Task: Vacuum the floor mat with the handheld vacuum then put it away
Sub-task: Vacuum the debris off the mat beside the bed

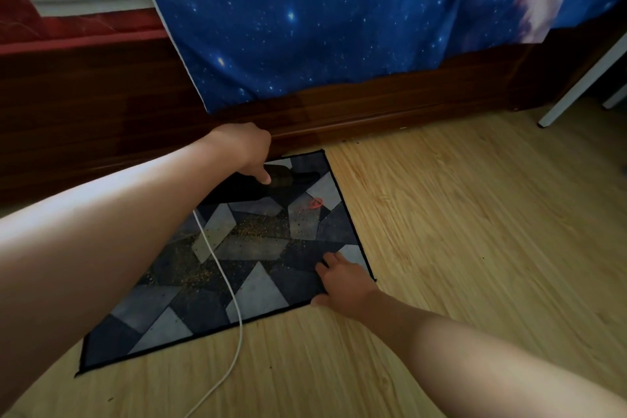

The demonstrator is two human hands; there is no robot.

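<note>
- Basically early on: floor mat (258, 288) is far from clean. A band of yellowish crumbs (251, 231) lies across its middle, w/ more specks scattered toward the near left side.
- Handheld vacuum (285, 179) sits at the mat's far corner, right by the dark wooden bed frame (373, 105). Nozzle points right. It's dark on a dark mat, so details are hard to read.
- Left hand (246, 149) is on the vacuum's body. Thumb shows curled down on the near side, fingers hidden behind, so it looks like a grip on the vac.
- Right hand (342, 282) lies flat on the mat's near right corner, fingers spread, pressing it to the wood floor (441, 214). Prob. to stop the mat sliding.
- White cable (225, 278) runs from the vac area across the mat and off the near edge onto the floor.
- Small red loop (316, 203) lies on the mat near the right edge, apart from the crumbs. Could clog the nozzle, so maybe pick it up by hand.
- Done: at most the vac is in hand and the mat pinned.
- Left: pass over all the crumbs, incl. edges, then put the vac away. No storage spot in view.
</note>
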